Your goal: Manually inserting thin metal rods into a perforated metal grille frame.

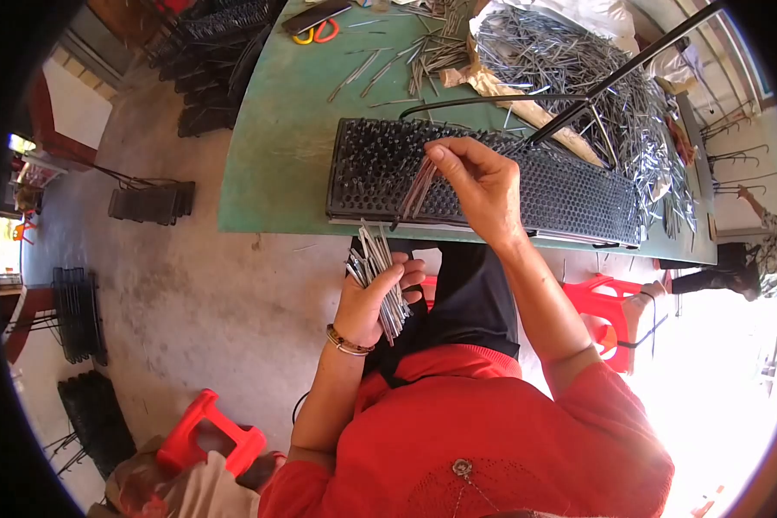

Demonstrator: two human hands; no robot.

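My left hand [363,304], with a bracelet at the wrist, is closed round a bundle of thin silver metal rods [374,254] below the table's near edge. Over the black perforated rack [570,200], my right hand [490,192] pinches a few thin rods [420,188] between thumb and fingertips. These hang down, slightly blurred, across the rack's front edge. Many holes in the rack's left part have rod ends standing in them; its right part shows mostly bare holes. A black bar frame with a long handle [639,65] is joined to the rack.
A large heap of metal rods [548,47] lies on paper on the green table [276,164]. Loose rods and orange-handled scissors [326,31] lie farther left. Red stools [200,432] stand on both sides, with other people nearby. More black racks [151,201] are on the left.
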